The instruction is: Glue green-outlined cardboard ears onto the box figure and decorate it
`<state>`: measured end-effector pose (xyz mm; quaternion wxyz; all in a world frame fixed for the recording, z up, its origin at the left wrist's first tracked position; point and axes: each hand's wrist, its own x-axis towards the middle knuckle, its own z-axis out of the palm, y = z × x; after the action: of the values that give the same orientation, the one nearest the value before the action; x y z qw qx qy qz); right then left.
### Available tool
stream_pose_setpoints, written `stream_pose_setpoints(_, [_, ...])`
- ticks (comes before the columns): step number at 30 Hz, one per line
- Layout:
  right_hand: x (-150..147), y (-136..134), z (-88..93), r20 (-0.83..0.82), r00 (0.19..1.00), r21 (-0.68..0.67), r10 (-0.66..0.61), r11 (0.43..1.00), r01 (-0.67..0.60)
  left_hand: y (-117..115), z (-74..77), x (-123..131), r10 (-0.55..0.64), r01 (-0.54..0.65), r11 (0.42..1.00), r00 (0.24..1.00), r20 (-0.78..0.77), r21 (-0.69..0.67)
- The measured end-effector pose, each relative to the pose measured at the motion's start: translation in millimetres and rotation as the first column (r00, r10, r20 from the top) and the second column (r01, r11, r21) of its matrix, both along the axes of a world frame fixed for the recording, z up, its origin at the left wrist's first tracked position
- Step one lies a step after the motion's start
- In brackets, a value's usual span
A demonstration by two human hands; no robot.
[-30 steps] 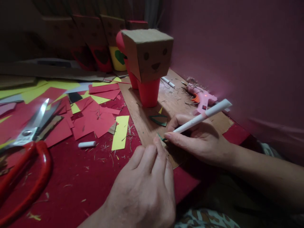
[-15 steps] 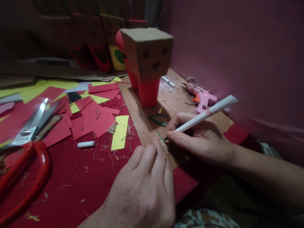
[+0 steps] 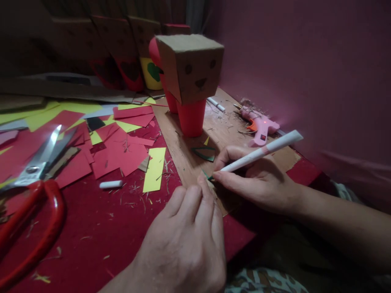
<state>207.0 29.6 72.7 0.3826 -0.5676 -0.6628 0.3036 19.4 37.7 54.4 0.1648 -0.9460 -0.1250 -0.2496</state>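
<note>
Resting on the brown board (image 3: 183, 154), a small green paper piece (image 3: 205, 175) is pinned by the fingertips of the left hand (image 3: 186, 240), which is curled closed over it. A white pen (image 3: 259, 152) is grasped by the right hand (image 3: 253, 183), its tip touching the piece. The red cup (image 3: 192, 118) with a cardboard box head (image 3: 192, 67) stands farther back on the board, and a pink glue gun (image 3: 256, 124) lies at the board's right edge.

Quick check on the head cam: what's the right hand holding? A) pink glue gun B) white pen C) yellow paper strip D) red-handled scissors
B: the right hand grips a white pen with its tip down at a small green scrap; the scissors, glue gun and yellow strip lie untouched on the table.
</note>
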Motion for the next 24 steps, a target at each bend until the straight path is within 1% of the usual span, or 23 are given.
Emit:
stream_pose_setpoints(9, [2.3, -2.3, 0.0, 0.001, 1.0, 0.002, 0.015, 1.0, -0.015, 0.4, -1.4, -2.0, 0.01, -0.009, 1.0, 1.0, -0.018, 0.004])
stream_pose_setpoints(16, [1.2, -3.8, 1.4, -0.033, 0.999, -0.031, 0.027, 0.999, -0.028, -0.8, 1.1, -2.9, 0.007, -0.007, 1.0, 1.0, -0.008, 0.012])
stream_pose_setpoints(19, [1.5, -4.5, 1.5, -0.06, 0.998, -0.039, 0.033, 0.999, -0.035, -3.1, -3.4, -4.1, 0.011, -0.011, 1.0, 1.0, -0.013, 0.016])
stream_pose_setpoints(21, [2.4, -4.4, 1.4, -0.098, 0.995, -0.026, 0.024, 0.999, -0.026, -4.4, -9.3, -2.5, 0.032, -0.032, 0.999, 0.999, 0.033, 0.01])
stream_pose_setpoints(22, [2.8, -4.2, 1.3, -0.118, 0.993, -0.019, 0.015, 1.0, -0.017, -4.6, -12.2, -1.1, 0.048, -0.048, 0.999, 0.995, 0.082, 0.0])
stream_pose_setpoints(24, [3.4, -3.6, 1.1, -0.134, 0.991, -0.011, 0.003, 1.0, -0.004, -4.0, -15.9, 2.1, 0.047, -0.043, 0.998, 0.993, 0.105, -0.048])
